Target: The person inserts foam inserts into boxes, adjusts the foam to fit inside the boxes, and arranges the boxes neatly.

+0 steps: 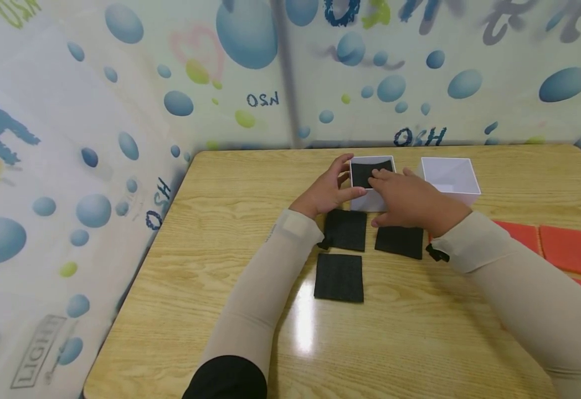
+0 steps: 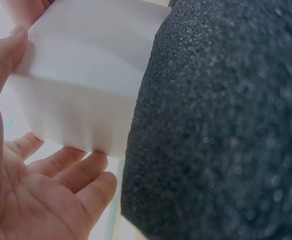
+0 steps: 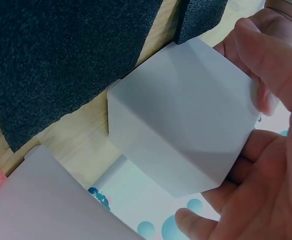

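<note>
My left hand grips a white open-topped box at its left, thumb at the front rim and fingers along the side. In the left wrist view, the thumb and fingertips touch the box's walls. A black foam square sits inside the box. My right hand reaches over the right rim, its fingers extended onto this square and its thumb outside the box. Three more black foam squares lie in front: one by the box, one under the right hand, one nearer.
A second white box stands just right of the first. Several red foam squares lie at the right, partly behind the right sleeve. Behind the wooden table rises a patterned curtain.
</note>
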Tool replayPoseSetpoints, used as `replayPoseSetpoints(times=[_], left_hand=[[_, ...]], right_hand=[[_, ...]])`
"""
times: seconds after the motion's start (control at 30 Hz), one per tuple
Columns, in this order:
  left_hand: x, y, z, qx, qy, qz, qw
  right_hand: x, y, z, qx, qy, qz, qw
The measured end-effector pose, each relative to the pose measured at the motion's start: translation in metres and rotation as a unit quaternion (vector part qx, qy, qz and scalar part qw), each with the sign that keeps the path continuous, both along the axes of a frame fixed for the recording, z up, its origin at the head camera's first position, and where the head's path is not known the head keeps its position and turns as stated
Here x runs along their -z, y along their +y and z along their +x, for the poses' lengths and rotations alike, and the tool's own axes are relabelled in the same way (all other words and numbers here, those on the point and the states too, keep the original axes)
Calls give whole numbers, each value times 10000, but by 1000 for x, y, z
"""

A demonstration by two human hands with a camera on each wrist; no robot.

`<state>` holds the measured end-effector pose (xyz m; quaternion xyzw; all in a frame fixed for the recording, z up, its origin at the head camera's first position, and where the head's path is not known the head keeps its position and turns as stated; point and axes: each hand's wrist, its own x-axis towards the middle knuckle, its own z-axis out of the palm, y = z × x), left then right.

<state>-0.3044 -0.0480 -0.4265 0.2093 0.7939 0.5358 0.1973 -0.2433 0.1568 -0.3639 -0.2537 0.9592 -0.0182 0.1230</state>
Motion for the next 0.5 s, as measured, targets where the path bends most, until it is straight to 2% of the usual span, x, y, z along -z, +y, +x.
replayPoseSetpoints(times=[0.5], left_hand=[[0,-1,1,-9,-47,15,10000]], right_hand=[[5,-6,-3,-13,54,-166,9998]])
